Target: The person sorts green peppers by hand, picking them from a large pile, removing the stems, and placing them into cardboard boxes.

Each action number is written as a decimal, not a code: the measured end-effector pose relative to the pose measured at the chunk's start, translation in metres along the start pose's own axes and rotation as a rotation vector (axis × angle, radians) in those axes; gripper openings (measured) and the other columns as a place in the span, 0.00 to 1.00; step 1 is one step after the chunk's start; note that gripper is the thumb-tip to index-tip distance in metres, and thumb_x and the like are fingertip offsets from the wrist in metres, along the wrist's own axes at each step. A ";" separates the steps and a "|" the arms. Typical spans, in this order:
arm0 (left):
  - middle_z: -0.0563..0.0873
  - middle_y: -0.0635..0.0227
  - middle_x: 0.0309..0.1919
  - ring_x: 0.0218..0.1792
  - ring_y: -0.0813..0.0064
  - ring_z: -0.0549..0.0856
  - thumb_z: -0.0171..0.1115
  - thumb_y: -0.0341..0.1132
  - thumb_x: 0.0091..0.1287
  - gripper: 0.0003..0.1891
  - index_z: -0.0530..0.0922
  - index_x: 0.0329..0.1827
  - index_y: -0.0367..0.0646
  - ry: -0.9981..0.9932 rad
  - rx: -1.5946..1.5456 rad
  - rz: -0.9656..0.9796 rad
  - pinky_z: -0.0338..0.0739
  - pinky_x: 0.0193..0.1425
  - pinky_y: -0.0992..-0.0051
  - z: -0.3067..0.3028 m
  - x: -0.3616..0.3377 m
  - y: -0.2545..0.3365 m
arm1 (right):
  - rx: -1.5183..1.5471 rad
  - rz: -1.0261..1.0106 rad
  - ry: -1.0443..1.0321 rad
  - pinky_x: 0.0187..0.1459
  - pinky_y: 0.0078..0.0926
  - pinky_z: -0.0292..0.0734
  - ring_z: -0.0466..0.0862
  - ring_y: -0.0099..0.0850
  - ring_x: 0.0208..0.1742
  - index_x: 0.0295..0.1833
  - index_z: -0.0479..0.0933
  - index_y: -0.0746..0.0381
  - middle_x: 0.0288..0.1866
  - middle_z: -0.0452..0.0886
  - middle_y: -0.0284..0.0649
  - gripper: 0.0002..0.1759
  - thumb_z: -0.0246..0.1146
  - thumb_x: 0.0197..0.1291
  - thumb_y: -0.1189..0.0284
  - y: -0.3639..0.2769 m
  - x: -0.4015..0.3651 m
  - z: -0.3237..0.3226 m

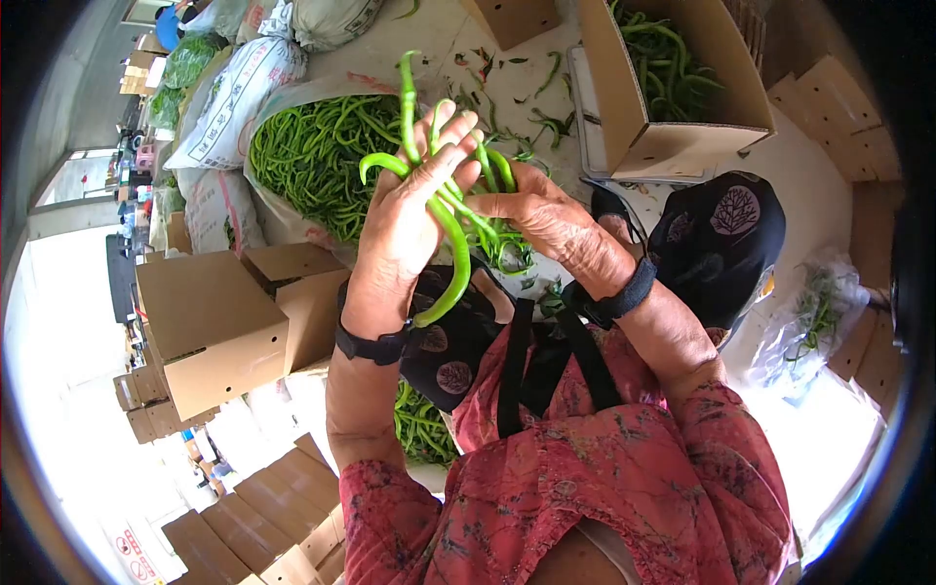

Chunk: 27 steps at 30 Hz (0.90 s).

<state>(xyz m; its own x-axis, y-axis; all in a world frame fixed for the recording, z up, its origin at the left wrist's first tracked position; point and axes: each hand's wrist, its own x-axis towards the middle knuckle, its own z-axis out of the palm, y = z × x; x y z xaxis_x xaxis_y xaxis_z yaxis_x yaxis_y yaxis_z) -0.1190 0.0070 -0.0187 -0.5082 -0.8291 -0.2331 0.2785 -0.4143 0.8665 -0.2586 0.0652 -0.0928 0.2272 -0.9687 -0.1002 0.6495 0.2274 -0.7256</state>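
Note:
Several long green peppers lie across my left hand, whose fingers are curled around them in front of my lap. My right hand is beside it, its fingers closed on more green peppers; its fingertips are partly hidden. Just beyond my left hand, a large open white sack is full of green peppers. Loose peppers and leaves lie on the floor past my hands.
An open cardboard box with green peppers stands on a flat platform at the upper right. Closed boxes are at the left, filled sacks at the upper left. A clear plastic bag lies at the right.

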 end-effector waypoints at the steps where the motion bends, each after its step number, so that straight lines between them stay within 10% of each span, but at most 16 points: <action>1: 0.74 0.51 0.64 0.64 0.63 0.75 0.56 0.28 0.70 0.26 0.63 0.70 0.34 0.028 0.098 0.051 0.73 0.63 0.68 -0.001 0.001 0.002 | -0.021 0.017 0.014 0.55 0.23 0.70 0.77 0.23 0.49 0.57 0.75 0.65 0.46 0.81 0.34 0.22 0.67 0.57 0.72 0.001 0.000 -0.003; 9: 0.74 0.46 0.62 0.63 0.53 0.76 0.54 0.30 0.70 0.25 0.63 0.68 0.29 0.027 -0.069 -0.018 0.68 0.70 0.58 -0.019 0.004 0.004 | 0.225 0.005 0.025 0.54 0.25 0.74 0.80 0.27 0.48 0.56 0.77 0.67 0.47 0.83 0.35 0.19 0.67 0.58 0.78 -0.008 -0.001 -0.014; 17: 0.83 0.71 0.37 0.38 0.84 0.79 0.60 0.37 0.70 0.21 0.75 0.61 0.34 0.101 0.400 0.132 0.71 0.43 0.81 -0.001 0.009 -0.020 | -0.068 -0.193 0.143 0.57 0.23 0.73 0.78 0.20 0.52 0.61 0.75 0.63 0.52 0.83 0.30 0.23 0.67 0.59 0.78 0.009 0.000 -0.009; 24: 0.79 0.76 0.32 0.33 0.84 0.77 0.57 0.46 0.72 0.17 0.83 0.52 0.45 0.063 0.849 -0.039 0.68 0.39 0.83 0.009 0.019 -0.006 | -0.354 -0.232 0.183 0.52 0.21 0.74 0.77 0.18 0.46 0.60 0.76 0.62 0.45 0.83 0.31 0.17 0.60 0.65 0.75 0.013 -0.005 -0.013; 27: 0.79 0.77 0.31 0.31 0.86 0.76 0.58 0.47 0.71 0.17 0.83 0.50 0.43 0.119 0.573 -0.031 0.69 0.36 0.83 -0.016 0.026 -0.009 | -0.267 -0.141 0.262 0.45 0.20 0.74 0.77 0.21 0.37 0.55 0.78 0.62 0.36 0.81 0.31 0.13 0.58 0.66 0.73 -0.006 -0.006 -0.025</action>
<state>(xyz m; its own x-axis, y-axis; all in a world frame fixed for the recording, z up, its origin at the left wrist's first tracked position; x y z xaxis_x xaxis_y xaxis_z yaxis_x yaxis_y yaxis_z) -0.1212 -0.0167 -0.0400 -0.4050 -0.8698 -0.2818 -0.2368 -0.1980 0.9512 -0.2819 0.0673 -0.1046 -0.0656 -0.9890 -0.1323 0.4416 0.0901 -0.8927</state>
